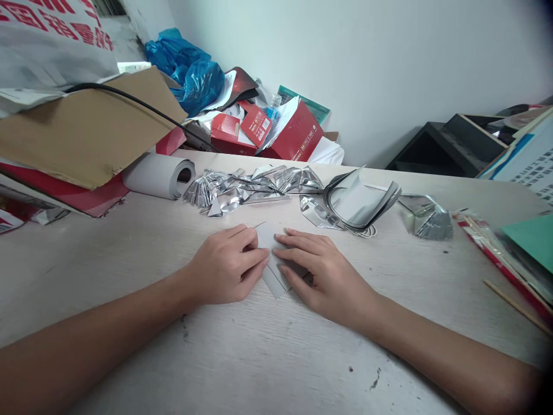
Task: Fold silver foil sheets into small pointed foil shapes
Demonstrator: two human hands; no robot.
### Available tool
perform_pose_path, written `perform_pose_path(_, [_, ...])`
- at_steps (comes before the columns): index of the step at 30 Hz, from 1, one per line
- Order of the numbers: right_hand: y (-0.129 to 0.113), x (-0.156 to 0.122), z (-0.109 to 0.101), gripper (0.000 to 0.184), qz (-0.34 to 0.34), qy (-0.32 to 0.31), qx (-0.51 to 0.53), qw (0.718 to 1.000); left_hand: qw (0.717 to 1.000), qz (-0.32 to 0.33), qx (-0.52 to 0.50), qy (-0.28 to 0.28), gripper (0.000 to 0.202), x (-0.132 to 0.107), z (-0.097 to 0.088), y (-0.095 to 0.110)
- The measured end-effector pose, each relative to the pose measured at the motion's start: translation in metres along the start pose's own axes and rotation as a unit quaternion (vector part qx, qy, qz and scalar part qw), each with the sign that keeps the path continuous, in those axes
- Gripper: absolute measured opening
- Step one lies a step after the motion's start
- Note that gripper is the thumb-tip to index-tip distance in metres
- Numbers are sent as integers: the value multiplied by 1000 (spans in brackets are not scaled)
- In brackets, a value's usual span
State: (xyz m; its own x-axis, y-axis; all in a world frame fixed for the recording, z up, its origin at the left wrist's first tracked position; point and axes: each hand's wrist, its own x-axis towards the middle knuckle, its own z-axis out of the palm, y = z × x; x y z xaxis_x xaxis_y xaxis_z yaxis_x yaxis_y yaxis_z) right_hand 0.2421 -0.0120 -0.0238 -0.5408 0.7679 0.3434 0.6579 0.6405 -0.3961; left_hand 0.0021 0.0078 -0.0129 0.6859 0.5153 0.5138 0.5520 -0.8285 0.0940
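Note:
A small white sheet of paper point(268, 236) lies flat on the pale wooden table point(259, 357), partly folded. My left hand point(224, 266) rests on its left side, fingers pressed together along a crease. Pressing down its right side is my right hand point(317, 271), fingers stretched out flat. Both hands meet at the middle of the sheet and hide most of it.
Behind the hands lie several folded silver foil pieces point(242, 190), a curled stack of silver sheets point(360, 202) and a white paper roll point(158, 174). Cardboard point(86, 127), red boxes point(276, 132) and a blue bag point(190, 69) crowd the back left. Papers point(518, 242) and a thin stick point(516, 305) lie at right.

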Motion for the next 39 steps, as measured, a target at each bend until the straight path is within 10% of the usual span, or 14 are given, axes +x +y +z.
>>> perform_pose_path(39, [-2,-1,-2,49,23,49,55,997,1000,-26,9,12,29,-4,1,-1])
